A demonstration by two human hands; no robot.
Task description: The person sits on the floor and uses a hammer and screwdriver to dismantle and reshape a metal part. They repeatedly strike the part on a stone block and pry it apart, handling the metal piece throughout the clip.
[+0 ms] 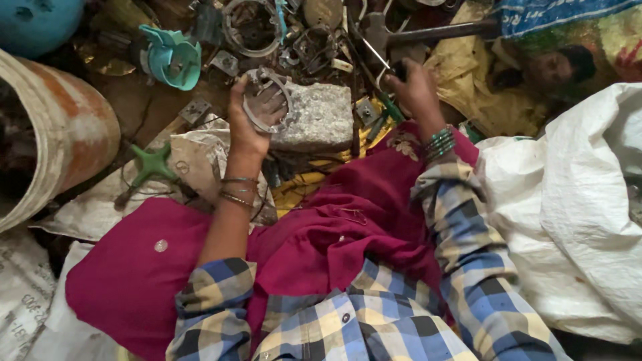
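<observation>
My left hand (251, 117) holds a round grey metal ring frame (266, 100) upright against the left end of a grey stone block (317, 119). My right hand (413, 90) grips the dark handle of a thin metal tool (374, 53), whose shaft points up and left over a pile of metal scrap. Both wrists wear bangles. My checked sleeves and magenta cloth fill the lower view.
A rusty white drum (60, 134) stands at the left, a teal plastic part (175, 61) and a green cross-shaped piece (152, 164) near it. A hammer (428, 32) lies at the top. A large white sack (575, 200) fills the right.
</observation>
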